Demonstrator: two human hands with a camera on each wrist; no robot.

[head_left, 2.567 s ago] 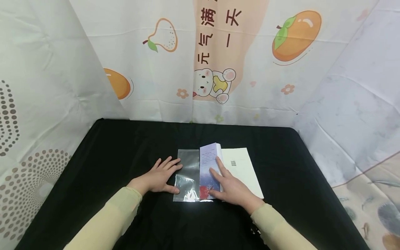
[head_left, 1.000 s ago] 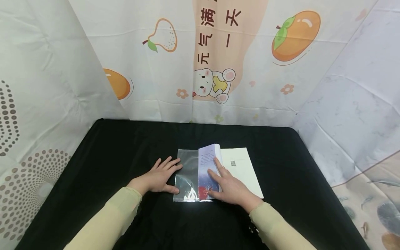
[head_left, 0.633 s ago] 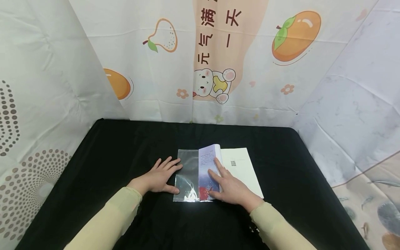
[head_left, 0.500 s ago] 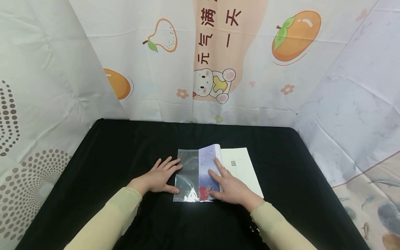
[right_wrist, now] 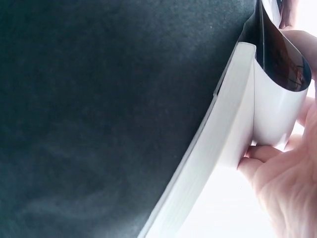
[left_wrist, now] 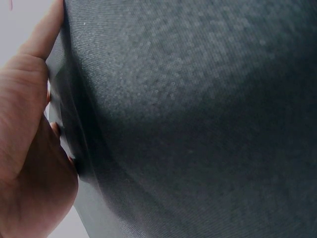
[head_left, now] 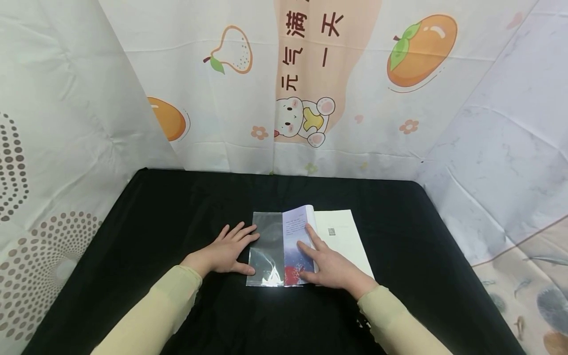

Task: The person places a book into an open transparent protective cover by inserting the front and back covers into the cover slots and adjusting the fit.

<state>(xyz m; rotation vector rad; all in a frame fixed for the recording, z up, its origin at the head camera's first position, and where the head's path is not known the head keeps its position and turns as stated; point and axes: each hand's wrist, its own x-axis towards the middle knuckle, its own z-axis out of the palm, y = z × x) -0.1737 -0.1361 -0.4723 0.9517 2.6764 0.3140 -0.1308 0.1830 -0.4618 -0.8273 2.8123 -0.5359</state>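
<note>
An open book lies mid-table, its pale page (head_left: 348, 241) with a small printed square code facing up. From its left side a purple cover flap (head_left: 293, 236), red at the bottom, folds over and bulges. Clear plastic sheet (head_left: 266, 256) extends left from under the flap. My left hand (head_left: 222, 255) lies with fingers spread, fingertips and thumb on the plastic's left edge. My right hand (head_left: 330, 267) rests with extended fingers on the flap near its fold. In the right wrist view the white cover (right_wrist: 277, 109) curls beside the thick page block (right_wrist: 213, 144); that hand's fingers touch the curl.
Black cloth covers the table (head_left: 199, 197), which has rounded far corners. White printed curtains (head_left: 355, 113) hang behind it and along both sides. In the left wrist view, dark cloth (left_wrist: 198, 124) fills most of the picture.
The right hand and the flap shift slightly left, then slightly back to the right. My left hand and the plastic stay in place.
</note>
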